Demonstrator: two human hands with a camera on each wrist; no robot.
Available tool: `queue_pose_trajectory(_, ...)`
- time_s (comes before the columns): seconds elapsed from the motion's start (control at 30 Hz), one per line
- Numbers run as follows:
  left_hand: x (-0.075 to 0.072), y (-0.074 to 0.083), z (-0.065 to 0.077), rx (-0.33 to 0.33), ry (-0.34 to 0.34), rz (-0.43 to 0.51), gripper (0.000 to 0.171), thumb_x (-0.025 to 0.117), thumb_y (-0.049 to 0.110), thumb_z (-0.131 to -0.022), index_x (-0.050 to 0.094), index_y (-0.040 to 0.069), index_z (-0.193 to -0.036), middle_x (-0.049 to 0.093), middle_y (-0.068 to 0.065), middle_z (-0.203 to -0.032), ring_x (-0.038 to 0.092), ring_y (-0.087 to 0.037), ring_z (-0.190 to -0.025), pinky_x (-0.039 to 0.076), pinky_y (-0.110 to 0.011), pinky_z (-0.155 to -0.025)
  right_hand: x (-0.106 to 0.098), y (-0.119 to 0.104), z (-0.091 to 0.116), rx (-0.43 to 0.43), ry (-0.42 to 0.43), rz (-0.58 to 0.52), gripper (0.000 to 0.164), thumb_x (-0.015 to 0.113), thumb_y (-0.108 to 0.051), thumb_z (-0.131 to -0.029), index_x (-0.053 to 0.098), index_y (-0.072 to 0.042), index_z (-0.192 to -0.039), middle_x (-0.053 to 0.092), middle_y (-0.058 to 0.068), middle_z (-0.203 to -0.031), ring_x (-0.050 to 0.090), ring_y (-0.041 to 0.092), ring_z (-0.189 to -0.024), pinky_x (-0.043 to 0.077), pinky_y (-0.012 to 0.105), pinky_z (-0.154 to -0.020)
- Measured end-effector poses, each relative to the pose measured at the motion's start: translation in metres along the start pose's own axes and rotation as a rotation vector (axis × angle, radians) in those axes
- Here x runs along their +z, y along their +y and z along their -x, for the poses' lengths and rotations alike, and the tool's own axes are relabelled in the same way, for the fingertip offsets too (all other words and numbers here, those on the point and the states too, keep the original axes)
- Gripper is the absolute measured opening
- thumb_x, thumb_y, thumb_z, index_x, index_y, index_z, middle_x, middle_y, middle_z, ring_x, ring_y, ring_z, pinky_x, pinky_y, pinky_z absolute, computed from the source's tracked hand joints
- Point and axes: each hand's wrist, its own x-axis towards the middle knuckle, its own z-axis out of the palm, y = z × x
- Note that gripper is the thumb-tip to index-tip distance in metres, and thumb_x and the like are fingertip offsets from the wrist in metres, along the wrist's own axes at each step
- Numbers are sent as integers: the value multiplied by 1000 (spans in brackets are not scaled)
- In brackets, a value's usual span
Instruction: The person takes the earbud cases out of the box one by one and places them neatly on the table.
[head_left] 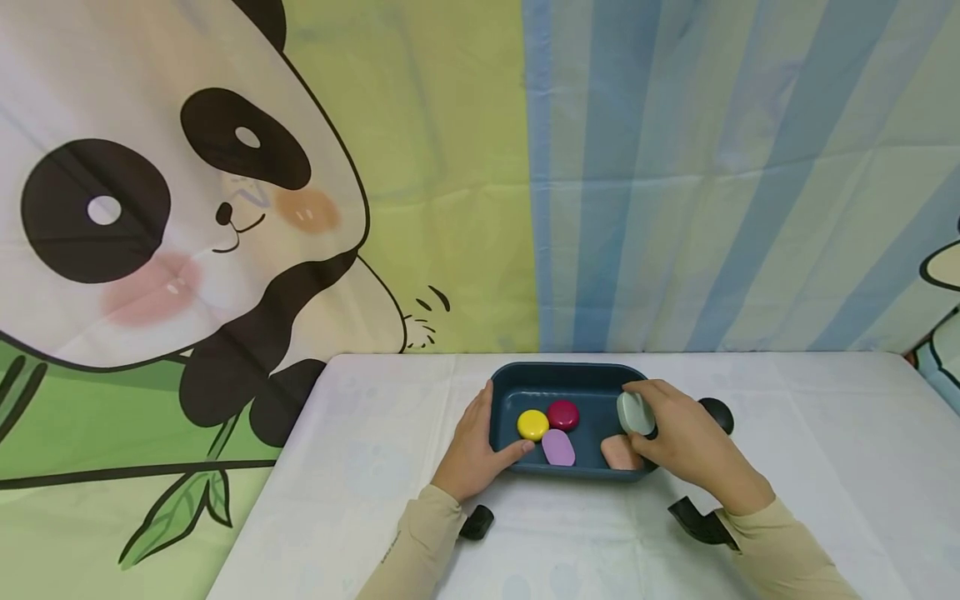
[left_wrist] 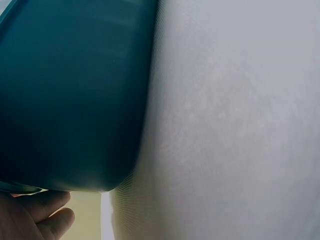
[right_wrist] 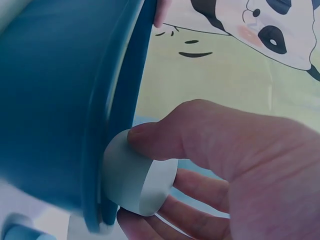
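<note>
A dark blue rectangular tray (head_left: pixel 570 379) stands on the white table. At its left end my left hand (head_left: pixel 476 454) grips the wall, with the thumb over the front rim and the fingers along the outside. My right hand (head_left: pixel 682 433) pinches a pale green rounded piece (right_wrist: pixel 127 172) between thumb and fingers at the right rim. Inside the tray lie a yellow round piece (head_left: pixel 532 425), a dark red round piece (head_left: pixel 563 415) and a purple oval piece (head_left: pixel 558 448). A peach piece (head_left: pixel 619 452) lies at the right, partly behind my right thumb.
The white-covered table (head_left: pixel 585 542) reaches back to a printed cloth (head_left: pixel 450 167) with a panda and stripes. Black wrist-mount parts (head_left: pixel 477 523) show beside my left sleeve, and a black round part (head_left: pixel 717 415) shows just behind my right hand.
</note>
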Motion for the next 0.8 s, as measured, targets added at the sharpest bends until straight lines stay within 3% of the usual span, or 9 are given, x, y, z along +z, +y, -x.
queue_pose_trajectory(0.8, 2, -1, -1, -7, 4, -2, 109, 72, 59, -85, 10, 14, -163, 21, -7, -166, 25, -29, -150, 30, -54, -117, -26, 30, 18, 0, 113, 47, 60, 77, -7, -74, 56, 5, -128, 59, 27, -122, 61, 30, -83, 52, 43, -65)
